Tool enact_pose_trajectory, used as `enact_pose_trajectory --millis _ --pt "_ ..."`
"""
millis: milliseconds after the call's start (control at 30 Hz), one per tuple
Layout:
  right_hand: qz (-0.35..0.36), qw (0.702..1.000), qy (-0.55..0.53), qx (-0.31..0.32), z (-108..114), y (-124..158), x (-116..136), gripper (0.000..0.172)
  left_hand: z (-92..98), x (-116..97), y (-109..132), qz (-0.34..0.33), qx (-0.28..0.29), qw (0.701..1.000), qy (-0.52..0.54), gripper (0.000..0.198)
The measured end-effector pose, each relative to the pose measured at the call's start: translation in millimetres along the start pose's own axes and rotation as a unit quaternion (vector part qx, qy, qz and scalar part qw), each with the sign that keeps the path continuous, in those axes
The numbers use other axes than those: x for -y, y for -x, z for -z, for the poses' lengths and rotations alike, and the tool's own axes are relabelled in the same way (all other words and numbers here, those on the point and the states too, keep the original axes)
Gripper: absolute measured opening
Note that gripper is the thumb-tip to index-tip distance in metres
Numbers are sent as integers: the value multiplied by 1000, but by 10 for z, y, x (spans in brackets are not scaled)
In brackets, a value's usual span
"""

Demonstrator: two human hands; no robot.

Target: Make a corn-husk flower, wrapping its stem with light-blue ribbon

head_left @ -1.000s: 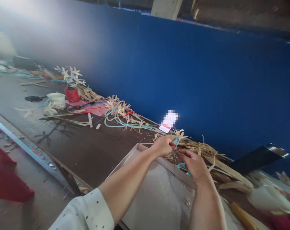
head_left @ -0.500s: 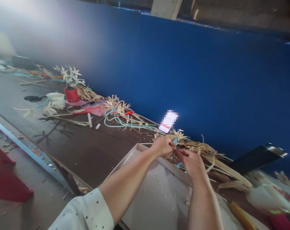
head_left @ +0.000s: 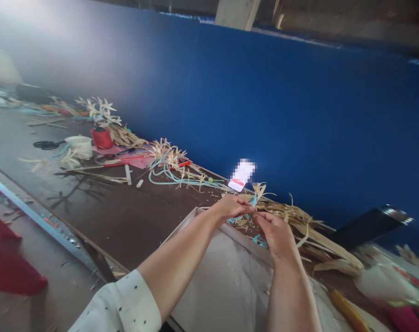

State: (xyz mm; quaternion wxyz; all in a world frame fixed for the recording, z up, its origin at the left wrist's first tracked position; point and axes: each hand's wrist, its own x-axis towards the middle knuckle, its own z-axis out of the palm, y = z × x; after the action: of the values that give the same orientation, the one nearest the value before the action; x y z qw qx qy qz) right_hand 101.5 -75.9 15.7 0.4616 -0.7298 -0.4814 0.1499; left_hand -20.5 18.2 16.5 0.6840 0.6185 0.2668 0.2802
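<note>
Here, just right of the frame's centre, the left hand [head_left: 231, 206] and right hand [head_left: 274, 233] meet fingertip to fingertip, both pinching a light-blue cord [head_left: 254, 201] with a dried straw flower [head_left: 260, 189] above it; this sits over the far edge of a pale tray [head_left: 209, 276]. Towards the left, on the dark table [head_left: 126, 212], lie scissors [head_left: 45, 145], a white bowl [head_left: 78, 144] and a red spool [head_left: 101, 137]; a blue wall [head_left: 265, 115] fills the upper frame.

Pale straw flower [head_left: 259, 189] on teal cord [head_left: 254, 201], pinched between fingertips
</note>
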Motion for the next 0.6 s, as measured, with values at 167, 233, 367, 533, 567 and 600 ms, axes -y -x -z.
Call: enact_pose_trajectory --millis 167,233,367,533,567,600 --pt "-11 999 -45 -1 -30 -9 -23 54 -17 -43 18 9 -2 998 69 39" --pt "-14 999 -47 1 -33 -8 -25 55 -15 -35 9 4 4 996 86 37" --pt "-14 998 -54 5 -30 -2 -24 53 -1 -6 -14 2 15 996 90 33" --pt "-30 999 -34 20 -21 -9 -11 43 19 10 -18 8 -15 1000 10 22" --pt "-37 999 -29 22 -22 -13 -3 40 23 12 -16 5 -25 1000 -8 21" --pt "-44 998 -25 23 -23 -16 8 39 27 13 -12 5 -33 999 -24 20"
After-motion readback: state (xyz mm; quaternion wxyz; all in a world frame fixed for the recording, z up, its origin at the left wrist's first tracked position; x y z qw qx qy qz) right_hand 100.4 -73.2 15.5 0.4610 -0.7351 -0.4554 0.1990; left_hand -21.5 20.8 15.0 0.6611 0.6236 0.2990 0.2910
